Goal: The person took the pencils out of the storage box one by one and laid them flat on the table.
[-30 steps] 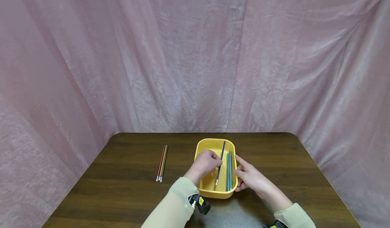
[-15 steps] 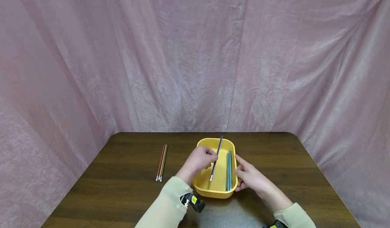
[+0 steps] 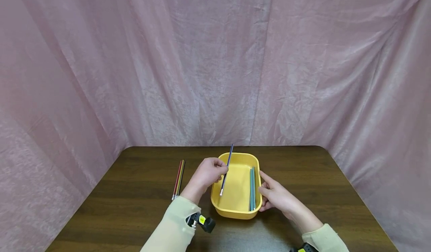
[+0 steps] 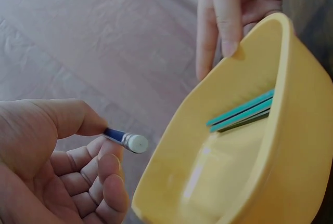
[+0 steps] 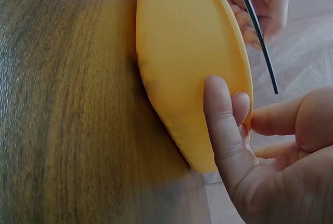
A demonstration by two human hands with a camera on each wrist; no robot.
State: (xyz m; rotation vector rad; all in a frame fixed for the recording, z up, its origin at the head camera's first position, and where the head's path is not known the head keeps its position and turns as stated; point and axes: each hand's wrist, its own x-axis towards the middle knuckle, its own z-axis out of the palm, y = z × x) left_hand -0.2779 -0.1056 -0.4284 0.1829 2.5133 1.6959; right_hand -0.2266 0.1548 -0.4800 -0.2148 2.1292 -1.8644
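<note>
Between the thumb and finger of my left hand [image 3: 208, 174] is a dark blue-purple pencil [image 3: 230, 156], pinched near its middle. Its white eraser [image 4: 137, 144] points toward me, and the far end sticks up past the back rim of a yellow plastic bin [image 3: 235, 215]. The pencil is over the bin's left side in the head view. My right hand [image 3: 277, 196] grips the bin's right wall, with fingers [image 5: 217, 104] flat against the outside and others at the rim. Inside, several teal and dark pencils [image 3: 252, 190] lie lengthwise along the right wall.
To the left of the bin, red, yellow and dark pencils [image 3: 178, 179] lie side by side on the brown wooden table [image 3: 134, 207], white erasers toward me. A pink curtain [image 3: 215, 76] hangs behind the table's far edge.
My left hand has lifted the dark blue-purple pencil and moved left with it, from the bin's middle to above its left side. The right hand has kept its place on the bin.
</note>
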